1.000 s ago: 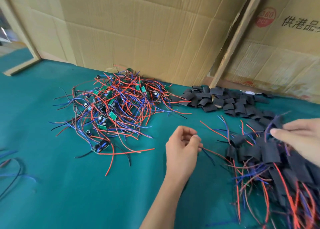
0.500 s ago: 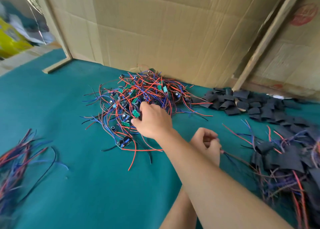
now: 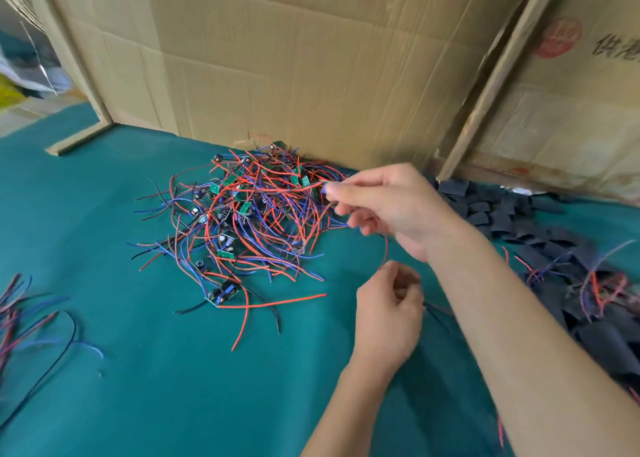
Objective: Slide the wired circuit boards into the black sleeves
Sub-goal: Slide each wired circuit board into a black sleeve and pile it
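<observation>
right hand (image 3: 391, 210) pinching wires (image 3: 311, 186), pile (image 3: 249, 221) beside

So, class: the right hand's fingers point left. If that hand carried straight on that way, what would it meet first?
Most likely the tangled pile of wired circuit boards. The right hand is pinching wires at the pile's right edge, though its height above the pile is unclear.

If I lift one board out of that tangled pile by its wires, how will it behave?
Probably floppy: the thin wires in the pile of wired boards curve loosely. It will likely snag, since red and blue leads cross everywhere, so neighbours may drag along. The board at the near edge looks small, so probably light.
</observation>
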